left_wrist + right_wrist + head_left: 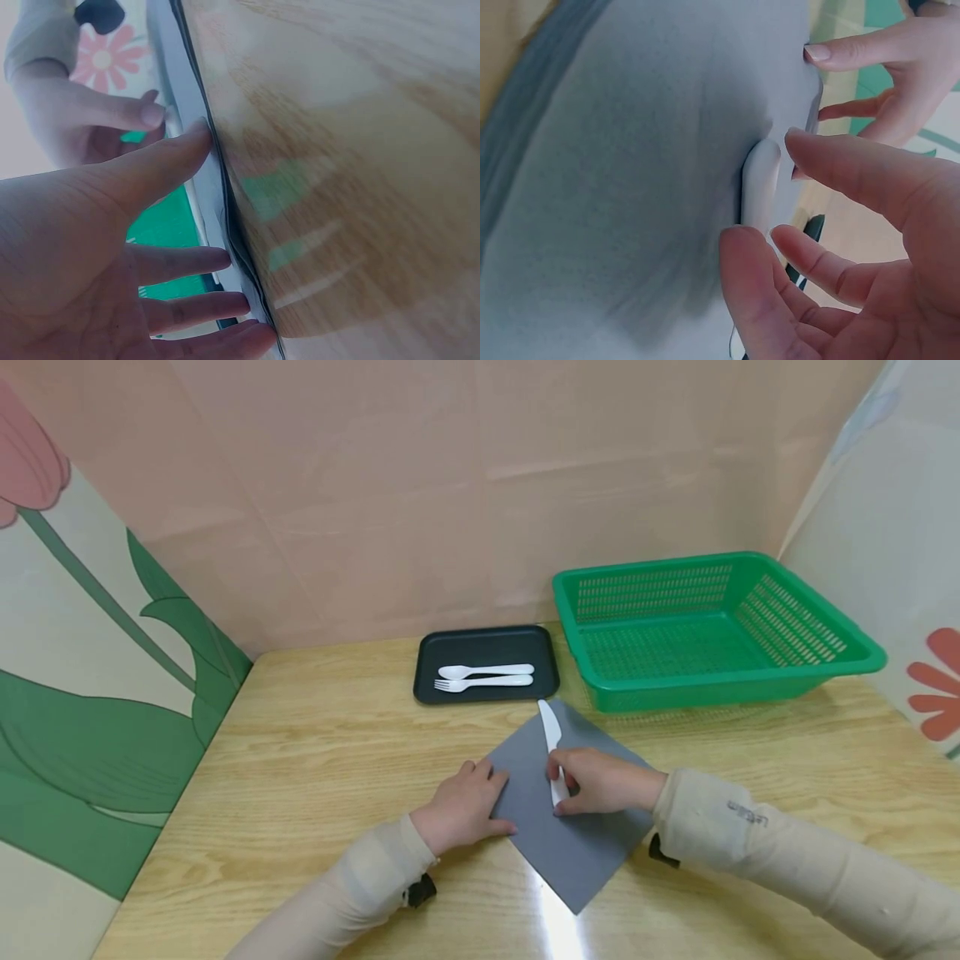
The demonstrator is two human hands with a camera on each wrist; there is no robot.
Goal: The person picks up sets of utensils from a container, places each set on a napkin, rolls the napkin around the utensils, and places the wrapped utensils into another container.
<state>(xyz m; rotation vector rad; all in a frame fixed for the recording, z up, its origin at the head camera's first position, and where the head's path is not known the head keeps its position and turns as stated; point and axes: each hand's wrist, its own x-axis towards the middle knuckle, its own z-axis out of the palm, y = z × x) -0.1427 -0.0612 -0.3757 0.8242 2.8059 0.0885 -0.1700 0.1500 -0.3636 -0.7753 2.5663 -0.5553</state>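
Note:
A grey folded napkin (577, 847) lies turned like a diamond on the table. Along its middle runs a white plastic knife (551, 727), blade towards the back. My right hand (600, 781) has thumb and fingers curved around the knife's handle (760, 180), the index finger across it and the thumb tip close to its other side. My left hand (463, 806) rests at the napkin's left corner. Its thumb and spread, fairly straight fingers touch the layered edge (229, 195).
Behind the napkin is a black tray (487, 647) holding a white spoon (487, 671) and a white fork (483, 682). A green basket (720, 681) stands at the back right, against the pink backdrop (375, 485). The wooden table (322, 752) reflects light near the front.

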